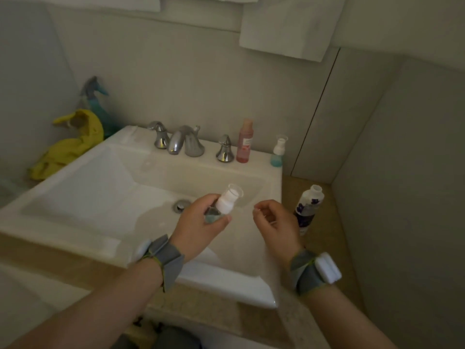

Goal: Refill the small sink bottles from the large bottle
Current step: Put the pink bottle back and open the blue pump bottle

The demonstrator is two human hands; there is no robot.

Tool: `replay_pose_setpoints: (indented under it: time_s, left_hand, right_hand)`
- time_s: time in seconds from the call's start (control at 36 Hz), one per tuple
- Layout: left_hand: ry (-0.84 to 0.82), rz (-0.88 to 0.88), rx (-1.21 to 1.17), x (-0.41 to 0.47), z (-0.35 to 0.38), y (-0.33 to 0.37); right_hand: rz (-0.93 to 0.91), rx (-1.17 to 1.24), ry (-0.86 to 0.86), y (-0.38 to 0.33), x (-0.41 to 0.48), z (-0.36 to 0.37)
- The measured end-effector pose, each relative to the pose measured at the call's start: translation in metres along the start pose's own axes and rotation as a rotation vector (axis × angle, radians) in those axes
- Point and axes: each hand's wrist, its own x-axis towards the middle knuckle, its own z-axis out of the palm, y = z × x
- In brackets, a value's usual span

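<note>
Left hand (198, 225) grips a small pump bottle (224, 204) (teal liquid low inside); right hand (274, 222) curled, grasp unclear; large bottle (308, 210) stands uncapped.

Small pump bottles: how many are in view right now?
2. One pump bottle is in the left hand over the sink; the other bottle stands on its back right corner beside the pink bottle.
</note>
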Motion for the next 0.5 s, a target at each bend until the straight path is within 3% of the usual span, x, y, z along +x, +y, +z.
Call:
replay_pose_setpoints:
  time_s: [0.28, 0.5]
  left_hand:
    - [0.037, 0.032, 0.216, -0.030, -0.006, -0.006]
    - [0.020, 0.053, 0.293, -0.034, -0.001, -0.011]
  right_hand:
    - [0.023, 0.041, -0.288, -0.032, -0.029, -0.007]
    - [0.030, -0.043, -0.355, -0.045, -0.027, 0.001]
